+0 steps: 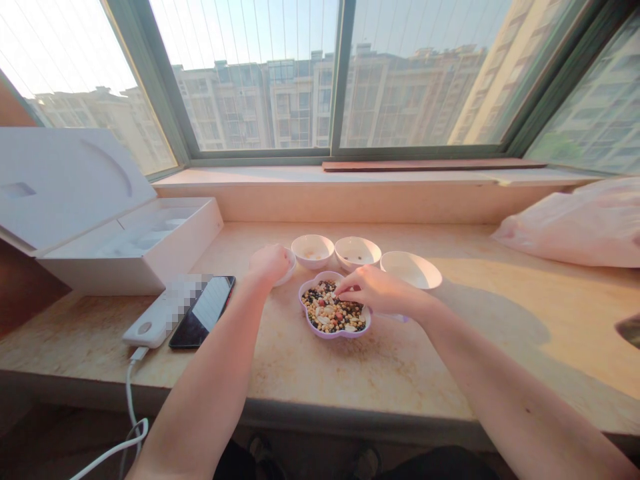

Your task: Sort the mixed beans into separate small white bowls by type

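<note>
The person's right hand (374, 287) is reaching over a flower-shaped bowl (340, 335) with a purple rim, and its fingertips are sitting at the top of the mixed beans (327, 315). Those fingers are bending near the thumb, but one cannot tell if they are pinching a bean. The beans are filling the flower-shaped bowl, which is standing on the table (500, 327) between the two arms. The left hand (270, 263) is resting at a small white bowl (289, 271), the first in a row. Its fingers are hiding, so one cannot tell if they are gripping the bowl. Next in line, a second bowl (313, 262) is holding pale bits, a third bowl (358, 261) is holding a few dark bits, and a fourth bowl (411, 270) is standing at the right end. To the left, a black phone (204, 313) is lying beside a white block (153, 325) with a white cord (131, 393). An open white box (193, 248) is standing behind them. A plastic bag (575, 227) is lying far to the right.
</note>
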`<state>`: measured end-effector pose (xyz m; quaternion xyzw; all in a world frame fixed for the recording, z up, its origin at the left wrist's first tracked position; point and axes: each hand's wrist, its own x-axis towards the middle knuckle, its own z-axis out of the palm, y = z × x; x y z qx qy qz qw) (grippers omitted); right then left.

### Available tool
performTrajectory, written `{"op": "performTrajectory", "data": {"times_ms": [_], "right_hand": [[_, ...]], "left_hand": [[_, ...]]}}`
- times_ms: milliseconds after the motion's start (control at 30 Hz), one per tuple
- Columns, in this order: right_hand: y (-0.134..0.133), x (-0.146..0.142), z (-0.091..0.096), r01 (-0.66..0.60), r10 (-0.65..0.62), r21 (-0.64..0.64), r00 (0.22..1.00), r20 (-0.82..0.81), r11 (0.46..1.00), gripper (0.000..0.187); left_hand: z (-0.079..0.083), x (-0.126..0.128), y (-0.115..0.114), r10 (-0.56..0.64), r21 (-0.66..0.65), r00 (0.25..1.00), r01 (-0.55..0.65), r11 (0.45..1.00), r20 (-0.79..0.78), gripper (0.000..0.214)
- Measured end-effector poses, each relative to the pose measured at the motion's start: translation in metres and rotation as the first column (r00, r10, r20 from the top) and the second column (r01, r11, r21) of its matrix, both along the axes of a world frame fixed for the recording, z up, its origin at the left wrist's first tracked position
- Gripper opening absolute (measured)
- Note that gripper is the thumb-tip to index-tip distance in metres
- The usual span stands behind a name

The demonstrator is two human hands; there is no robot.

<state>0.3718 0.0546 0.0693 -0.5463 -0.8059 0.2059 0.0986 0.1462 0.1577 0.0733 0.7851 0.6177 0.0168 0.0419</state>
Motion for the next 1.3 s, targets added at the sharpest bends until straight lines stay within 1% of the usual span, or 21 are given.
{"op": "performTrajectory", "data": {"times_ms": [200,300,400,467,533,667,733,800,900,967,1033,1167,1300], "right_hand": [[-0.003,-0.002,0.004,0.001,-0.001,-0.01,0.999,-0.051,1.0,0.029],[-0.005,-0.003,0.009,0.059,-0.06,-0.012,0.992,-0.115,0.998,0.034],[-0.004,-0.003,0.01,0.15,-0.146,0.013,0.976,-0.164,0.989,0.043],[-0.002,-0.003,0.009,0.195,-0.181,0.042,0.957,-0.225,0.98,0.047],[0.002,-0.003,0.007,0.218,-0.189,0.063,0.934,-0.302,0.974,0.047],[0.009,0.0,0.003,0.28,-0.218,0.064,0.854,-0.472,0.958,0.039],[0.011,0.002,0.002,0.327,-0.244,0.074,0.821,-0.516,0.942,0.033],[0.011,0.003,0.003,0.377,-0.276,0.116,0.824,-0.495,0.919,0.03],[0.009,0.003,0.005,0.438,-0.325,0.214,0.85,-0.415,0.873,0.026],[0.007,0.001,0.005,0.444,-0.329,0.275,0.865,-0.378,0.853,0.023],[0.006,0.0,0.005,0.432,-0.316,0.318,0.88,-0.356,0.844,0.02],[0.007,0.0,0.003,0.412,-0.302,0.353,0.895,-0.327,0.84,0.016],[0.008,0.0,0.004,0.411,-0.297,0.365,0.897,-0.328,0.836,0.016]], "left_hand": [[0.002,0.0,-0.003,-0.016,-0.002,1.0,0.016,1.0,0.016,0.036],[0.004,0.001,-0.005,-0.023,0.001,0.999,0.023,1.0,0.024,0.036],[0.004,0.002,-0.006,-0.022,0.018,0.999,0.021,1.0,0.047,0.036],[0.003,0.004,-0.006,-0.025,0.05,0.997,0.021,0.999,0.076,0.036],[0.002,0.006,-0.006,-0.042,0.104,0.993,0.03,0.994,0.109,0.037],[0.002,0.01,-0.006,-0.064,0.2,0.986,0.033,0.979,0.151,0.037],[0.003,0.011,-0.007,-0.066,0.227,0.982,0.025,0.974,0.177,0.037],[0.004,0.012,-0.008,-0.105,0.254,0.973,0.05,0.966,0.206,0.036],[0.005,0.014,-0.01,-0.241,0.272,0.942,0.175,0.946,0.234,0.033],[0.005,0.016,-0.012,-0.329,0.251,0.909,0.266,0.931,0.257,0.03],[0.005,0.019,-0.014,-0.388,0.219,0.879,0.335,0.916,0.278,0.029],[0.003,0.023,-0.018,-0.457,0.182,0.845,0.421,0.889,0.277,0.028],[0.001,0.022,-0.018,-0.464,0.167,0.832,0.433,0.886,0.305,0.024]]}}
